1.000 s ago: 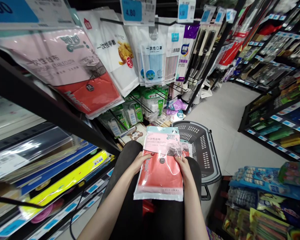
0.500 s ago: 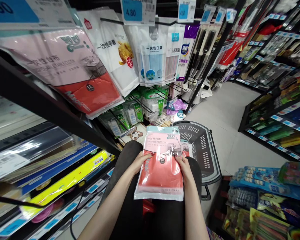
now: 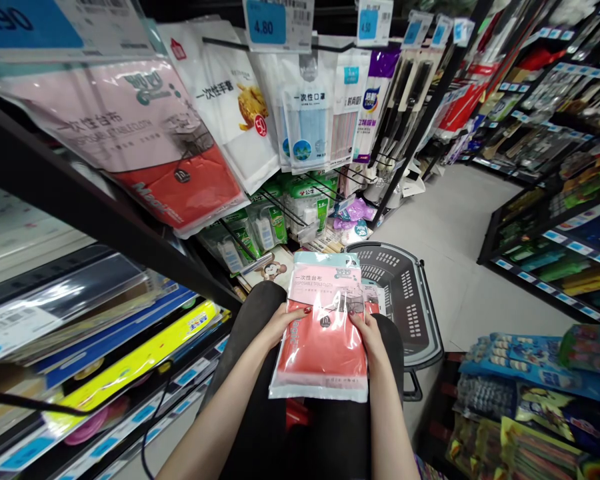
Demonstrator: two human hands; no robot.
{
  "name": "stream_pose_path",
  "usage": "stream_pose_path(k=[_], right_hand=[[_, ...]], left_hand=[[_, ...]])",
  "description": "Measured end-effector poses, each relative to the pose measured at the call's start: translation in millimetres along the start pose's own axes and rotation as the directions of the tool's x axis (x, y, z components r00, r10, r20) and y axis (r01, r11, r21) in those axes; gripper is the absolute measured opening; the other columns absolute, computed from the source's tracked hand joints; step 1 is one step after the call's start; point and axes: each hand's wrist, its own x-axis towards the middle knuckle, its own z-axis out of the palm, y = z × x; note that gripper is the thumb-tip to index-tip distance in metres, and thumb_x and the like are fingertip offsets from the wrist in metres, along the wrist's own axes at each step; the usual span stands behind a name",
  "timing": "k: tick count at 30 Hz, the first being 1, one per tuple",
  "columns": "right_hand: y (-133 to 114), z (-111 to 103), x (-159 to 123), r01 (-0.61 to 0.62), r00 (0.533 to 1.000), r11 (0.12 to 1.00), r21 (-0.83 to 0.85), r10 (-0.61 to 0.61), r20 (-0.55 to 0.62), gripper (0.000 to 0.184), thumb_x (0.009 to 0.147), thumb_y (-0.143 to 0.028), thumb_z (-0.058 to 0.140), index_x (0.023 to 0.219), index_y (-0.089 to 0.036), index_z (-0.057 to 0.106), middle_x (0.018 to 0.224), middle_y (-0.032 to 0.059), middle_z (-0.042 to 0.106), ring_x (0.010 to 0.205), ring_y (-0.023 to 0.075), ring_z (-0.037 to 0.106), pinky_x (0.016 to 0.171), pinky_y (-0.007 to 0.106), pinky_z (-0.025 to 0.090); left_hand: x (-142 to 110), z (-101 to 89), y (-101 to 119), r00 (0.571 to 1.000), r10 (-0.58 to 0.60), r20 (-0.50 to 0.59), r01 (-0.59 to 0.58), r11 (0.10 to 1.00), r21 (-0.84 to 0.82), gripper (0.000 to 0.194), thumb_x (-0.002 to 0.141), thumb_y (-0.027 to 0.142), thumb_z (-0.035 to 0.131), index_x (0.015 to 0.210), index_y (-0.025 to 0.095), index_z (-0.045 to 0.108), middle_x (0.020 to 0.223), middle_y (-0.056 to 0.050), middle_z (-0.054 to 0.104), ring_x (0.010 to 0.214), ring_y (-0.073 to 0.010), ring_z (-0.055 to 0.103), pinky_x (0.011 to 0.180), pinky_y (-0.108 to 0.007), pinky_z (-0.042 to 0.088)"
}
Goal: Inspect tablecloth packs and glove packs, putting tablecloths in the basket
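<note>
Our left hand (image 3: 276,325) grips the left edge of the tablecloth packet (image 3: 325,347), thumb on its front; our right hand (image 3: 370,333) grips the opposite edge likewise. The packet, pink above and red below, lies tilted over our legs (image 3: 254,313). A dark shopping basket (image 3: 405,313) stands on the floor (image 3: 473,267) just beyond our right knee, partly hidden by the packet. Glove packs (image 3: 235,107) and mask packs (image 3: 307,120) hang ahead, beneath price tags (image 3: 279,25).

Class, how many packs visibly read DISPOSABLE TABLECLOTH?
2: the held pack between left hand and right hand, and the hanging pack at upper left. Others may be hidden behind.
</note>
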Motion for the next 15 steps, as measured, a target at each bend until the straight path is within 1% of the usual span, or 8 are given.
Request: stream_pose_path(k=[5, 8, 12, 15], right_hand=[[-3.5, 2.1, -1.6, -0.004, 1.000, 1.000, 0.011, 0.004, -0.009, 0.029, 0.063, -0.040, 0.067, 0.080, -0.017, 0.062, 0.073, 0.0036, 0.067, 0.069, 0.0221, 0.059, 0.069, 0.033, 0.043], [-4.6, 2.0, -1.8, -0.014, 1.000, 1.000, 0.008, 0.015, -0.018, 0.028, 0.062, -0.040, 0.067, 0.077, -0.017, 0.062, 0.071, 0.0035, 0.066, 0.070, 0.0223, 0.059, 0.068, 0.032, 0.043], [-3.2, 1.1, -1.5, -0.013, 1.000, 1.000, 0.006, 0.013, -0.005, 0.028, 0.063, -0.041, 0.066, 0.079, -0.018, 0.063, 0.072, 0.0037, 0.066, 0.072, 0.0230, 0.059, 0.068, 0.032, 0.043], [-0.9, 0.5, -0.6, -0.007, 1.000, 1.000, 0.000, 0.007, -0.017, 0.029, 0.062, -0.042, 0.067, 0.078, -0.018, 0.063, 0.075, 0.0042, 0.067, 0.073, 0.0237, 0.060, 0.068, 0.033, 0.044]], left_hand=[[0.9, -0.6, -0.7, 1.000, 0.014, 0.013, -0.014, 1.000, 0.018, 0.031, 0.056, 0.027, 0.071, 0.082, 0.011, 0.066, 0.073, -0.007, 0.069, 0.067, -0.0219, 0.063, 0.066, -0.031, 0.047], [1.6, -1.1, -1.9, 0.999, 0.025, 0.027, -0.025, 0.999, 0.024, 0.031, 0.058, 0.027, 0.070, 0.084, 0.011, 0.066, 0.074, -0.008, 0.070, 0.068, -0.0225, 0.064, 0.066, -0.032, 0.047], [2.3, -2.4, -3.8, 0.999, 0.028, 0.032, -0.029, 0.999, 0.034, 0.032, 0.059, 0.026, 0.069, 0.087, 0.011, 0.066, 0.075, -0.008, 0.070, 0.066, -0.0224, 0.064, 0.064, -0.031, 0.048], [2.5, -2.6, -4.0, 0.999, 0.032, 0.030, -0.033, 0.998, 0.045, 0.033, 0.059, 0.026, 0.069, 0.088, 0.011, 0.066, 0.076, -0.008, 0.070, 0.067, -0.0222, 0.064, 0.063, -0.031, 0.048]])
